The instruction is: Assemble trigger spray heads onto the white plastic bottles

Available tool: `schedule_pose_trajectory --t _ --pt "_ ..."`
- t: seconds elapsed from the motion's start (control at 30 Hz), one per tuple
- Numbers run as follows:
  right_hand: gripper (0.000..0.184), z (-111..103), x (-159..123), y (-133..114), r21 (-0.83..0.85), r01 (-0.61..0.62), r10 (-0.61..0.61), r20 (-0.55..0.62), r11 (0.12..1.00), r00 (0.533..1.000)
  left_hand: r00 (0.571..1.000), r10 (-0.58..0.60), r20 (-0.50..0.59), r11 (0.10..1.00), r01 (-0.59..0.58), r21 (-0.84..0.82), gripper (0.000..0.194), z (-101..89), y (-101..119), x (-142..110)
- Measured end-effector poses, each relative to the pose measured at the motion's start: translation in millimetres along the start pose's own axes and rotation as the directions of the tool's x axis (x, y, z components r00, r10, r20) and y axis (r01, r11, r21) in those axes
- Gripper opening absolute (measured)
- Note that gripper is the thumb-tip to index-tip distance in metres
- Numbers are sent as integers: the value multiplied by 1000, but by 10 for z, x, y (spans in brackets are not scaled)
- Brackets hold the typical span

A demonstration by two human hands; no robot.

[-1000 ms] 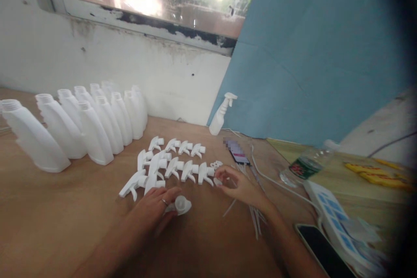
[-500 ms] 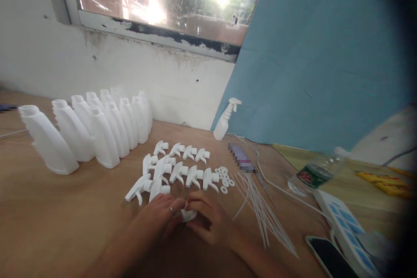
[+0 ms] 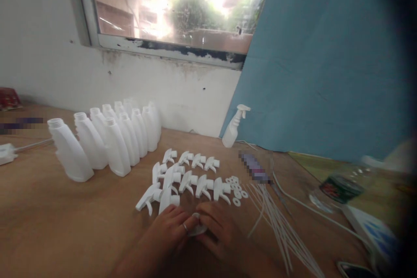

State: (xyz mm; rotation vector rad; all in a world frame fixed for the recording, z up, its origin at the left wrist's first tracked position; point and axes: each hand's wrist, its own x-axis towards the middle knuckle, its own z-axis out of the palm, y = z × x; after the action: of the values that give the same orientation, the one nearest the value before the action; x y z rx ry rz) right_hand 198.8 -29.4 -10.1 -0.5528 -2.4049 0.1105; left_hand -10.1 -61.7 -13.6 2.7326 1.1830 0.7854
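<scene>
Assembly looks barely begun, judging by how the parts lie. One spray bottle (image 3: 230, 134), fitted with its trigger, stands at the far edge of the bench (image 3: 81, 221), by the blue sheet (image 3: 312, 74). Toward the left end, white bottles (image 3: 74, 158) stand in rows, those with clear necks open and threaded. About eleven loose trigger heads (image 3: 204, 186) lie mid-bench, with no tubes seen on them; whether any has a washer inside cannot be told. Loose washers (image 3: 237, 193) sit just right of the heads, and thin tubes (image 3: 273, 215) fan toward the near right corner.

Near the front edge, the left hand (image 3: 172, 228) and right hand (image 3: 223, 230) meet, fingers curled in around a small white piece (image 3: 198, 229), mostly hidden between them.

No writing can be read. A clear drink bottle (image 3: 340, 189) at the right end wears a green label with red marks, too blurred to make out; the white spray bottles show no label.
</scene>
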Motion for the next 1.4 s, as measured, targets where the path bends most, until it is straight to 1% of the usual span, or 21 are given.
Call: schedule_pose_trajectory --t 0.07,0.17,0.3,0.4,0.43,0.5,0.57,0.6,0.63,0.67,0.7,0.73,0.77,0.83,0.87,0.9,0.93,1.07,1.17,1.3,1.4 --pt "25 -4 5 -1 -1 22 -22 3 1000 1000 1000 2 -11 1000 -2 0 18 0 6 2" --pt "26 -12 -5 4 14 33 -33 10 999 999 999 -23 38 1000 23 0 18 -19 17 8" --pt "22 -3 -23 -6 27 16 -16 22 1000 1000 999 6 52 1000 -6 3 16 -24 21 17" --pt "20 -35 17 -40 29 -2 1 27 1000 1000 998 -4 56 1000 4 -5 17 -23 27 15" --pt "20 -68 35 -44 33 -4 3 43 999 999 998 -14 59 1000 15 -10 17 -27 32 13" --pt "28 -181 52 -6 39 -33 30 83 999 996 997 -37 75 999 39 -27 19 -42 46 7" --pt "41 -356 14 130 34 -126 122 102 991 987 994 -54 98 998 58 -39 21 -62 63 5" --pt "42 -461 -30 241 16 -213 210 94 977 973 992 -64 113 997 69 -40 24 -70 70 6" --pt "37 -573 -89 379 -7 -315 314 88 949 945 989 -75 128 996 80 -35 25 -76 76 8" --pt "31 -687 -160 537 -41 -393 395 55 919 917 985 -93 148 995 99 -30 27 -78 79 11" --pt "26 -796 -237 706 -85 -470 474 34 879 880 979 -114 168 992 120 -30 28 -76 82 14" --pt "22 -897 -318 873 -140 -537 547 44 832 836 973 -135 186 989 144 -38 30 -71 82 17" --pt "22 -983 -397 1029 -200 -603 623 55 773 780 967 -155 201 984 169 -54 33 -63 82 19" --pt "24 -1099 -540 1273 -311 -713 766 84 628 638 960 -180 214 975 203 -92 41 -49 82 22" --pt "25 -1128 -600 1354 -335 -739 800 93 585 592 957 -188 222 970 216 -109 45 -46 83 23" --pt "25 -1137 -653 1409 -345 -754 820 101 560 563 952 -198 233 966 230 -118 49 -49 86 24" --pt "24 -1132 -697 1444 -340 -760 825 108 555 554 948 -202 248 963 238 -125 51 -58 91 26" --pt "21 -1056 -789 1488 -295 -752 805 135 589 577 930 -224 293 950 276 -149 50 -129 127 42" --pt "14 -1040 -781 1496 -305 -757 813 142 579 565 911 -253 325 941 310 -137 51 -161 149 55" --pt "11 -1059 -750 1498 -263 -764 806 126 589 578 901 -245 358 943 308 -129 53 -177 162 57" --pt "13 -1075 -756 1513 -212 -782 808 72 586 585 905 -239 351 943 303 -137 50 -198 163 55"
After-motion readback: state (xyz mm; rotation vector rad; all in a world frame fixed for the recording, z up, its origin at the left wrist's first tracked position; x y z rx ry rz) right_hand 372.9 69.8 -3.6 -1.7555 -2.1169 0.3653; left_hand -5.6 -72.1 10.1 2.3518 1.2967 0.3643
